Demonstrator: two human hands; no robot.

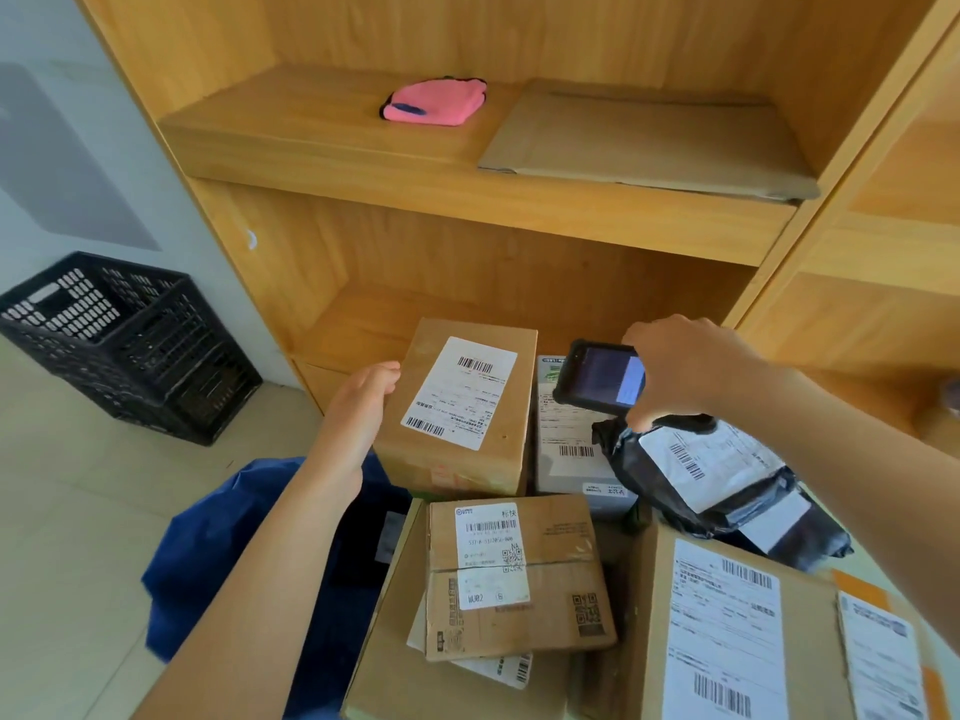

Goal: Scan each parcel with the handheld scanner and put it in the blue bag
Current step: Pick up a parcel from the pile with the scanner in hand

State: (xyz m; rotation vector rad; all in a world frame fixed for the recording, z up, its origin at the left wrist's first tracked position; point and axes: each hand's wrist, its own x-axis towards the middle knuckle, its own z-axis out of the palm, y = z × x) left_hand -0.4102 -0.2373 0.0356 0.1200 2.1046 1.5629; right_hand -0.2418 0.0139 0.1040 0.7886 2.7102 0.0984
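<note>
Two hands: both in view, bare, reaching fwd over a pile of parcels.
Left hand [363, 407]: grip wrapped on the left edge of the tall brown parcel [457, 407]; thumb on the top face near the white label [460, 392], other fingers hidden behind the side.
Tall brown parcel: held upright, label w/ barcodes facing the camera; sits at the back-left of the pile, in front of the lowest shelf opening.
Right hand [685, 371]: grip pinched around the handheld scanner [602, 376], fingers over its top edge, thumb under.
Handheld scanner: black, screen lit, held just right of the tall brown parcel, not touching it; above a grey box [566, 449].
Blue bag [249, 553]: on the floor at lower left, under the left forearm, mouth open toward the pile; inside dark, contents can't tell.
Black poly mailer [717, 485]: right of the grey box, crumpled, white label up, resting on other parcels.
Small taped carton [519, 574]: centre front, label w/ barcode and QR, lying on a larger flat carton [415, 678].
Big carton [737, 641]: front right, large white label, partly out of frame.
Wooden shelf unit [467, 194]: behind the pile; upper shelf holds a pink cloth item [436, 101] and a flat cardboard piece [649, 142] side by side, apart.
Black crate [130, 345]: on the floor at left, against the wall, well apart from the parcels.
</note>
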